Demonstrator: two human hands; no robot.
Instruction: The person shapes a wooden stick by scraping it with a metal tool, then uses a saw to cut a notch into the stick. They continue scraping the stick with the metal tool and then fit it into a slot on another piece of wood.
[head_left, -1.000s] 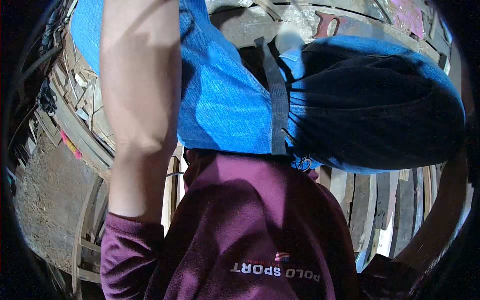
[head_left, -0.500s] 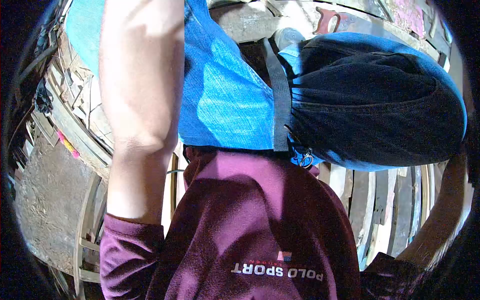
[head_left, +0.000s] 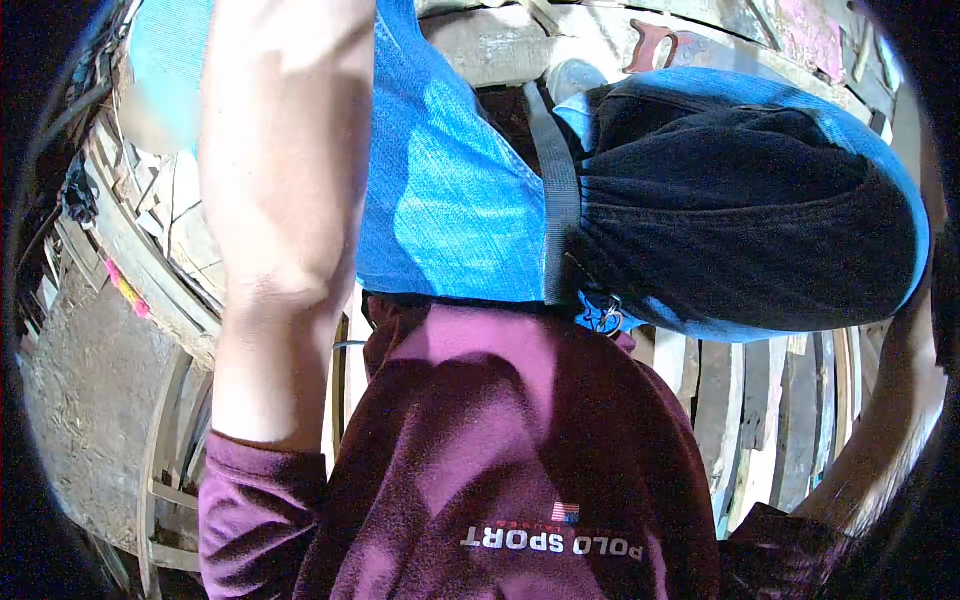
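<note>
My left forearm [head_left: 285, 150] runs up past the top edge of the head view, so my left hand is out of sight. Close beside it is my thigh in blue jeans [head_left: 450, 220]. A smeared pale patch [head_left: 157, 115] overlaps the teal cloth [head_left: 165, 40] left of the forearm. My right forearm [head_left: 895, 410] follows the dark right edge, and my right hand does not show. Between the arms are my maroon sweater [head_left: 500, 430] and a bent leg in shaded denim [head_left: 740, 200]. A grey webbing strap [head_left: 560, 200] hangs from my waist near a metal ring [head_left: 603, 315].
A handsaw with a reddish handle [head_left: 650, 47] lies on boards beyond my knee. Near it is a round grey object [head_left: 575, 75]. Wooden slats [head_left: 760, 400] show at right. Wood scraps [head_left: 150, 200] and a worn board [head_left: 110, 400] lie at left.
The smeared pale patch now appears over the teal cloth at upper left. My left forearm and the view have shifted slightly; my right forearm stays at the right edge.
</note>
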